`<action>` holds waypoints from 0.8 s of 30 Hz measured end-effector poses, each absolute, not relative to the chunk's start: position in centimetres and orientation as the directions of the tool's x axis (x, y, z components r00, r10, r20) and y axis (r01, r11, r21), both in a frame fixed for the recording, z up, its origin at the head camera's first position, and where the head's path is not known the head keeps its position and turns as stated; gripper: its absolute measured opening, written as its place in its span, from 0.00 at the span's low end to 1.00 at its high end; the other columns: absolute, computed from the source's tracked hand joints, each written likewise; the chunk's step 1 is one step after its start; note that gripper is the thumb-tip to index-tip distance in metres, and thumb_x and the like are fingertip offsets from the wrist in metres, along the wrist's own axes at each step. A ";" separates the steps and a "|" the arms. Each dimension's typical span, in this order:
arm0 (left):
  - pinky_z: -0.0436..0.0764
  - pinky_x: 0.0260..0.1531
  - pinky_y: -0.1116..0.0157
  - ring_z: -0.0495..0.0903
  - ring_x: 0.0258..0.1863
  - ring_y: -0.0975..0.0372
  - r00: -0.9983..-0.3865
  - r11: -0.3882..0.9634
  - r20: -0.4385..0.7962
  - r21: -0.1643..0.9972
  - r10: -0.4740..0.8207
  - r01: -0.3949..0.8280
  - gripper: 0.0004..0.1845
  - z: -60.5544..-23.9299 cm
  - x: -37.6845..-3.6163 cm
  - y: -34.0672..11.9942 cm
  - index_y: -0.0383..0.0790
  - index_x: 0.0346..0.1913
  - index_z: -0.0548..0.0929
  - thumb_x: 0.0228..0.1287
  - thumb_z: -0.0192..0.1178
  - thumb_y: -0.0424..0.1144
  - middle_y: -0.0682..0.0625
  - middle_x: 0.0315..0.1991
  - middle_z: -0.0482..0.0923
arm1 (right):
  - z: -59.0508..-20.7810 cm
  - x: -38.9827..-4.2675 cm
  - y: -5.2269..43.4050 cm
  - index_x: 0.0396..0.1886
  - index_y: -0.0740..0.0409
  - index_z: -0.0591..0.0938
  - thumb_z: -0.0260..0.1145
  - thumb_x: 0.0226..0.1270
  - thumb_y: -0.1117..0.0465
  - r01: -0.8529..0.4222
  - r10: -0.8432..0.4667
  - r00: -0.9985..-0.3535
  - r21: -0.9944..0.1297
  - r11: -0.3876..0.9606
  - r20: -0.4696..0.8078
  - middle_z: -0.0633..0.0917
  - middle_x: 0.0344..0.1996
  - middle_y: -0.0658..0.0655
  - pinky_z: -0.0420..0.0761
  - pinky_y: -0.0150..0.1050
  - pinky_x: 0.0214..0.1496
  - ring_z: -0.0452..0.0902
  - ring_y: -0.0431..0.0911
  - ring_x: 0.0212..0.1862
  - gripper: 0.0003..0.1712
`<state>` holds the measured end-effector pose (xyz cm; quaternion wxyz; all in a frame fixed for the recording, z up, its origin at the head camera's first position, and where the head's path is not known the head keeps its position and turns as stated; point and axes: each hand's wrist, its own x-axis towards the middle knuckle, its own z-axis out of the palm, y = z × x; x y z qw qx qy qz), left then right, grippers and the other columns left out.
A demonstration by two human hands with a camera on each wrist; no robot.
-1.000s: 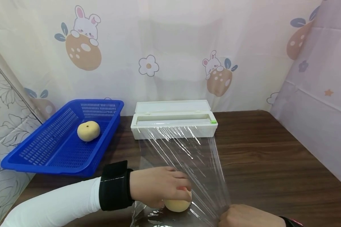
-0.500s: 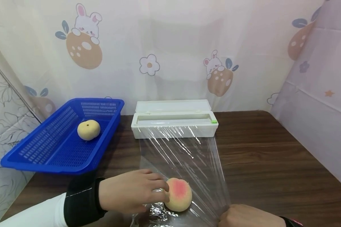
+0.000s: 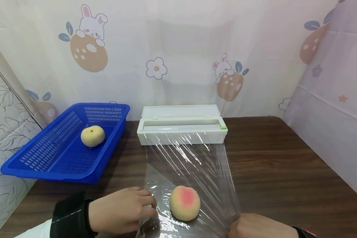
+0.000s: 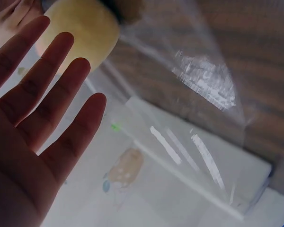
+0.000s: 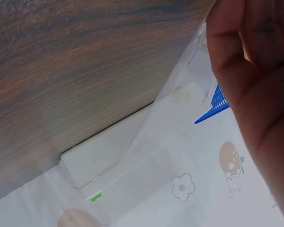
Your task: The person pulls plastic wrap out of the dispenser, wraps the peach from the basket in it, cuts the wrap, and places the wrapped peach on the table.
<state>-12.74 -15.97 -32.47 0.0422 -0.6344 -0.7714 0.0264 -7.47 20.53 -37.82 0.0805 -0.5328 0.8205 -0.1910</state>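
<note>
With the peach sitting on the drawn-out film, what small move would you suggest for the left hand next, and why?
Probably take hold of the film's near left corner. The left hand is open with straight fingers beside the peach, which lies free on the cling film. The right hand has a grip on the near right corner, and the sheet is uncut from the dispenser.

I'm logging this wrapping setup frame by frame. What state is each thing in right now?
Left hand: open, fingers straight, beside the peach, not holding it.
Right hand: pinching the film's near right corner.
Peach: resting free on the film.
Cling film: pulled out, uncut from the dispenser.
Dispenser: lid open.
Blue basket: holds one pale fruit.
</note>
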 end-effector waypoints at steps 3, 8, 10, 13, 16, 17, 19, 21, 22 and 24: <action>0.74 0.39 0.72 0.72 0.39 0.71 -0.178 0.180 0.024 -0.077 0.984 0.981 0.18 -33.8 -12.4 -16.1 0.56 0.42 0.79 0.45 0.69 0.44 0.63 0.38 0.75 | -37.6 -7.4 20.4 0.14 0.42 0.71 0.65 0.58 0.53 -0.831 -0.901 -0.429 -0.421 0.364 0.068 0.60 0.14 0.33 0.50 0.19 0.12 0.45 0.17 0.18 0.16; 0.69 0.33 0.78 0.70 0.34 0.75 -0.190 0.190 0.009 -0.049 0.982 0.981 0.11 -35.7 -12.0 -16.1 0.55 0.40 0.80 0.53 0.65 0.48 0.65 0.34 0.73 | -37.6 -7.5 20.6 0.13 0.41 0.69 0.66 0.55 0.53 -0.859 -0.910 -0.405 -0.381 0.343 0.093 0.60 0.14 0.33 0.49 0.19 0.13 0.44 0.18 0.18 0.17; 0.68 0.31 0.79 0.69 0.33 0.75 -0.202 0.202 0.010 -0.050 0.979 0.978 0.09 -36.3 -11.9 -16.0 0.55 0.39 0.80 0.54 0.63 0.48 0.65 0.33 0.73 | -37.6 -7.5 20.7 0.13 0.41 0.69 0.66 0.55 0.53 -0.862 -0.911 -0.402 -0.377 0.340 0.096 0.60 0.14 0.33 0.49 0.19 0.13 0.44 0.18 0.19 0.17; 0.67 0.28 0.79 0.69 0.32 0.75 -0.211 0.211 0.012 -0.057 0.977 0.976 0.07 -36.8 -11.9 -16.0 0.56 0.37 0.80 0.54 0.63 0.47 0.65 0.32 0.73 | -37.4 -7.4 20.6 0.13 0.42 0.70 0.66 0.55 0.53 -0.849 -0.908 -0.410 -0.399 0.345 0.089 0.60 0.14 0.33 0.49 0.19 0.13 0.44 0.18 0.18 0.17; 0.67 0.28 0.79 0.70 0.32 0.76 -0.204 0.205 0.013 -0.075 0.979 0.976 0.06 -37.1 -11.9 -15.9 0.56 0.34 0.79 0.53 0.63 0.47 0.66 0.32 0.73 | -37.2 -7.2 20.5 0.13 0.42 0.69 0.67 0.55 0.53 -0.831 -0.899 -0.431 -0.424 0.359 0.083 0.59 0.14 0.31 0.48 0.19 0.12 0.44 0.18 0.18 0.17; 0.67 0.27 0.80 0.70 0.32 0.76 -0.200 0.201 0.009 -0.081 0.980 0.976 0.05 -37.1 -11.9 -15.9 0.57 0.33 0.78 0.53 0.63 0.47 0.66 0.32 0.73 | -37.2 -7.2 20.5 0.12 0.42 0.69 0.68 0.54 0.53 -0.823 -0.893 -0.442 -0.433 0.367 0.081 0.59 0.14 0.31 0.48 0.20 0.12 0.44 0.18 0.18 0.18; 0.66 0.27 0.80 0.69 0.31 0.76 -0.188 0.188 0.004 -0.097 0.982 0.977 0.04 -37.2 -12.0 -15.8 0.57 0.31 0.78 0.52 0.63 0.46 0.66 0.31 0.72 | -37.2 -7.1 20.5 0.12 0.40 0.68 0.68 0.53 0.53 -0.812 -0.882 -0.465 -0.437 0.387 0.082 0.58 0.14 0.30 0.48 0.20 0.11 0.45 0.17 0.17 0.19; 0.65 0.27 0.80 0.68 0.30 0.76 -0.177 0.175 -0.006 -0.109 0.984 0.978 0.04 -37.1 -12.0 -15.8 0.57 0.30 0.78 0.52 0.63 0.46 0.66 0.31 0.72 | -37.2 -7.2 20.6 0.12 0.40 0.68 0.68 0.53 0.53 -0.825 -0.882 -0.462 -0.411 0.389 0.093 0.59 0.14 0.30 0.48 0.20 0.12 0.45 0.17 0.18 0.18; 0.64 0.27 0.80 0.68 0.30 0.76 -0.173 0.171 -0.009 -0.116 0.985 0.978 0.04 -37.1 -12.0 -15.7 0.57 0.29 0.79 0.52 0.63 0.46 0.66 0.30 0.72 | -37.3 -7.3 20.7 0.12 0.41 0.68 0.68 0.53 0.53 -0.833 -0.884 -0.457 -0.396 0.386 0.097 0.59 0.14 0.30 0.48 0.19 0.13 0.45 0.17 0.18 0.18; 0.64 0.26 0.80 0.67 0.28 0.75 -0.166 0.165 0.003 -0.128 0.986 0.978 0.04 -37.0 -12.0 -15.9 0.56 0.29 0.79 0.51 0.64 0.45 0.66 0.29 0.71 | -37.2 -7.4 20.8 0.13 0.40 0.68 0.67 0.55 0.52 -0.851 -0.891 -0.442 -0.360 0.381 0.101 0.59 0.14 0.30 0.48 0.19 0.14 0.45 0.18 0.19 0.18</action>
